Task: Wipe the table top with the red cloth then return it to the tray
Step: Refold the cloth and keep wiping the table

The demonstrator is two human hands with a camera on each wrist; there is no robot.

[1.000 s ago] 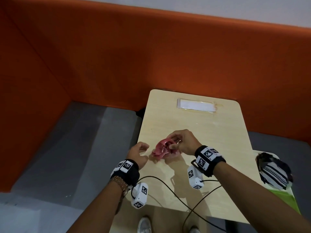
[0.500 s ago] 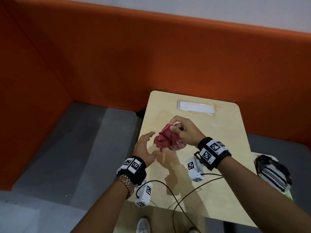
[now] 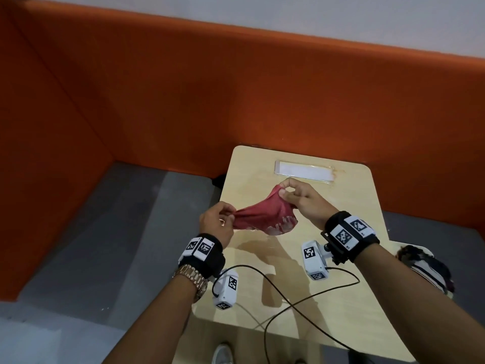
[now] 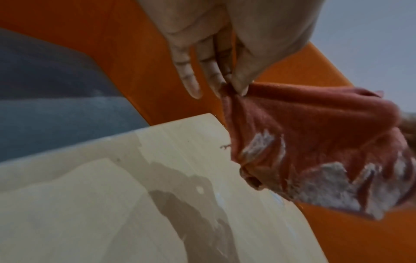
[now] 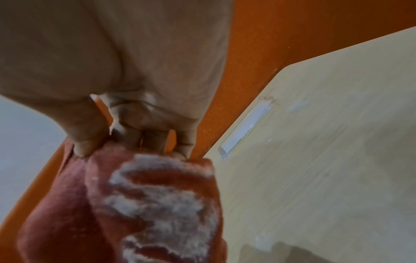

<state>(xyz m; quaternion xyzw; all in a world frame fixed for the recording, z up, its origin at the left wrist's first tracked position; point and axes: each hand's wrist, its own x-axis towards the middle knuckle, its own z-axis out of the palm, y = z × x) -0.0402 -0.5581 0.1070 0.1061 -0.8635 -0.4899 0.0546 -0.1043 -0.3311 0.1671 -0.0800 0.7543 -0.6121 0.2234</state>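
The red cloth [image 3: 262, 215], with white patches on one side, hangs stretched in the air above the pale wooden table top [image 3: 354, 258]. My left hand [image 3: 219, 222] pinches its left corner between thumb and fingertips; the left wrist view shows the cloth [image 4: 315, 142] hanging from that pinch. My right hand [image 3: 296, 198] pinches the far upper corner, higher and further back. In the right wrist view the cloth [image 5: 146, 204] hangs below the thumb and curled fingers. A green tray [image 3: 450, 294] peeks out at the right behind my right forearm, mostly hidden.
A striped dark cloth [image 3: 425, 269] lies on the tray. A white label strip [image 3: 304, 173] is stuck near the table's far edge. Black cables [image 3: 288, 303] trail over the near part of the table. Orange partition walls [image 3: 236, 95] enclose the back and left; grey floor lies left.
The bunched cloth has been lifted off the table by my right hand; my left hand has taken hold of its left corner, and the two hands have pulled it open between them.
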